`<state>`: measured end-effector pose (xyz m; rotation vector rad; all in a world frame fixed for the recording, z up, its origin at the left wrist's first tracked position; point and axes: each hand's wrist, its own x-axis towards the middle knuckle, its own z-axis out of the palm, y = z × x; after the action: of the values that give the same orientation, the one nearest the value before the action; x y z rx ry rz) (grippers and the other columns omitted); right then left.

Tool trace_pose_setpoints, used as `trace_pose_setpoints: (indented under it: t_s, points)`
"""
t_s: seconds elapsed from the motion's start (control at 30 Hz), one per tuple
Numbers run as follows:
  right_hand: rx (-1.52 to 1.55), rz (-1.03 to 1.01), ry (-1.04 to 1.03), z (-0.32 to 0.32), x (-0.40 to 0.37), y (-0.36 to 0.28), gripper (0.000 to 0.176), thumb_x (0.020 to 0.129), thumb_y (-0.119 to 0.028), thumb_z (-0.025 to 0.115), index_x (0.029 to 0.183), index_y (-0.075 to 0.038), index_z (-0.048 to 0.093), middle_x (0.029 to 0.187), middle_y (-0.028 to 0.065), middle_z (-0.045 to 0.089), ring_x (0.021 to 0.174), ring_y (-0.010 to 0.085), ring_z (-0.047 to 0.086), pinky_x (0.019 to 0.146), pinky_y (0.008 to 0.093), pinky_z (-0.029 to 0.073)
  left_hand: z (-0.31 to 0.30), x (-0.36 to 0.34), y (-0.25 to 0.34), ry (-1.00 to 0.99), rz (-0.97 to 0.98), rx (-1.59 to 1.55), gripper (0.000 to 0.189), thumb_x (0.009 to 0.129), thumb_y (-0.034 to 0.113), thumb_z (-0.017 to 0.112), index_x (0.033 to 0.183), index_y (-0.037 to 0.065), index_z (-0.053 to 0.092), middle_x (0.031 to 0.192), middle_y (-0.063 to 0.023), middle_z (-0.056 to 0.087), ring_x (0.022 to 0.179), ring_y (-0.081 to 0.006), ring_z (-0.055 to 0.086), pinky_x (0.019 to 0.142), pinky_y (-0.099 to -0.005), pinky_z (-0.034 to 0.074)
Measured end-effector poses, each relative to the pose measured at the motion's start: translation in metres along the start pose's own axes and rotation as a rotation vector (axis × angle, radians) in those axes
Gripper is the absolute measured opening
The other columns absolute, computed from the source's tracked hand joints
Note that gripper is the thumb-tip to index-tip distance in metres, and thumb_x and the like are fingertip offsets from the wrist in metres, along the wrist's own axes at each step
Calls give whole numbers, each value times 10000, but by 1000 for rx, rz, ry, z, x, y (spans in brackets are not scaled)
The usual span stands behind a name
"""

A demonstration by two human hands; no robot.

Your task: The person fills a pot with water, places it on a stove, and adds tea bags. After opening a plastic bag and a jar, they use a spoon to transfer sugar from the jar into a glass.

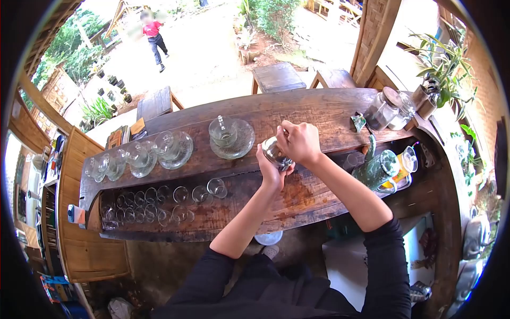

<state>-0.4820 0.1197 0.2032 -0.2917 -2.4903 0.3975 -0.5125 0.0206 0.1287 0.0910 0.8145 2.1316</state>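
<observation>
A shiny metal container (276, 152) is held over the wooden counter, a little right of the middle. Around its lower side wraps my left hand (272, 169). My right hand (300, 142) grips the top of the same container, its fingers bent over it. Just to the left, a clear glass cup (223, 133) rests on a glass saucer (243, 139). More glass cups on saucers (175, 150) stand in a row at the left of the counter.
Several drinking glasses (180, 194) stand on the lower shelf. At the right are a green speckled pitcher (376, 169), a yellow patterned pitcher (407, 160), lidded jars (381, 110) and a plant (449, 69). A person (153, 34) walks outside, beyond the stools (278, 77).
</observation>
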Motion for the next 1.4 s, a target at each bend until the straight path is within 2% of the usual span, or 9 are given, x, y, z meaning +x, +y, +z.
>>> trace_pose_setpoints:
  t_s: [0.2, 0.3, 0.4, 0.5, 0.63, 0.83, 0.97, 1.1, 1.4]
  points:
    - [-25, -7, 26, 13, 3, 19, 289, 877, -301, 541, 697, -81, 595, 520, 147, 583, 500, 351, 610, 508, 452, 495, 6, 14, -1, 29, -75, -46, 644, 928, 623, 157, 1031, 123, 550, 858, -70, 614, 662, -221, 552, 506, -347, 417]
    - [-43, 230, 70, 22, 13, 33, 284, 878, -313, 550, 712, -87, 597, 520, 143, 584, 529, 355, 620, 529, 459, 498, 0, 36, 5, -46, -150, 68, 652, 950, 605, 215, 1323, 110, 417, 1213, -153, 548, 919, -311, 617, 739, -440, 518]
    - [-50, 292, 9, 22, 25, 40, 268, 884, -332, 583, 842, -67, 576, 697, 130, 641, 690, 339, 648, 630, 448, 501, 1, 25, 8, 23, -274, 89, 674, 964, 582, 274, 1441, 107, 247, 1338, -211, 446, 1010, -380, 611, 827, -501, 507]
    - [-98, 301, -58, 33, 30, 53, 290, 887, -339, 596, 901, -56, 534, 854, 134, 650, 784, 336, 646, 671, 451, 494, -13, 9, 1, 31, -311, 260, 692, 967, 564, 320, 1472, 116, 168, 1346, -245, 408, 1019, -413, 603, 826, -506, 503]
    - [-76, 258, -96, 51, 25, 64, 312, 874, -343, 617, 947, -47, 549, 904, 146, 632, 882, 325, 640, 690, 445, 531, -32, 15, 2, 49, -146, 402, 583, 976, 491, 397, 1403, 104, 308, 1256, -202, 498, 1014, -365, 614, 821, -456, 512]
    - [-123, 157, 12, 70, 28, 59, 332, 845, -329, 653, 999, -51, 555, 1015, 126, 578, 987, 300, 595, 720, 426, 543, -35, 41, 12, 48, -43, 225, 521, 979, 435, 414, 1374, 99, 355, 1281, -199, 499, 1092, -361, 586, 894, -487, 497]
    - [38, 338, 70, 68, 18, 54, 498, 799, -338, 709, 1179, -89, 505, 1081, 135, 558, 1042, 321, 576, 779, 431, 528, -31, 41, 2, 105, -84, 182, 470, 978, 412, 408, 1303, 74, 436, 1211, -181, 523, 1040, -335, 581, 916, -475, 467]
    - [245, 519, 211, 29, -22, 59, 502, 817, -309, 695, 1207, -93, 463, 1091, 162, 543, 959, 351, 603, 782, 431, 511, -13, 32, -41, 25, -79, 235, 354, 978, 405, 420, 1098, 99, 552, 942, -57, 603, 752, -174, 571, 729, -374, 470]
    - [423, 854, 633, -103, -269, 106, 361, 841, -96, 651, 1169, -58, 508, 735, 78, 562, 637, 188, 579, 618, 323, 478, 103, -65, -216, -362, -531, 393, 237, 992, 338, 398, 1030, 155, 544, 949, -6, 633, 854, -136, 607, 768, -317, 491]
